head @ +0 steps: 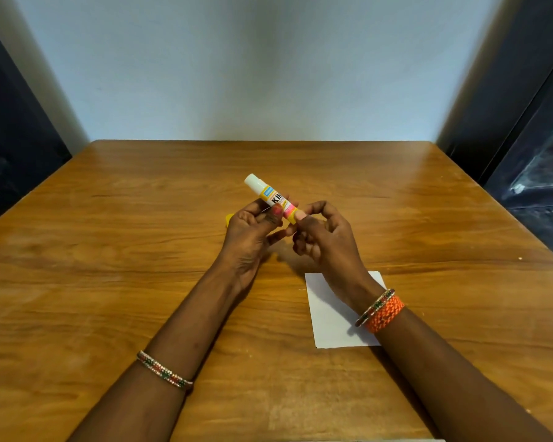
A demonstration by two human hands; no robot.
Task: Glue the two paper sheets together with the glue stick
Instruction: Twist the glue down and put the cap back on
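We hold the glue stick (271, 197) in the air above the bench (109, 250), beyond the paper (329, 327) as we look at it. Our left hand (248, 231) grips the barrel, its fingers (276, 212) closed around the label, and the white end points up and away from us. Our right hand (326, 237) pinches the near end of the stick between thumb and fingertips, which looks like twisting the base to bring the glue up. A small yellow thing (229, 218), likely the cap, lies on the bench just beyond the left hand.

The white paper lies flat on the bench, below our right wrist. We can make out only one outline, so we cannot tell whether both sheets are stacked there.

From here, too much twisting could push out a long plug of glue that snaps or smears in lumps. The sheets are loose, so a stroke of the stick could drag or crease them unless one hand pins them down. The cap could roll off.

The bench is glossy brown wood grain, smooth. Beyond the paper's far side stands a pale wall (268, 74), with dark panels (508, 90) at either side.
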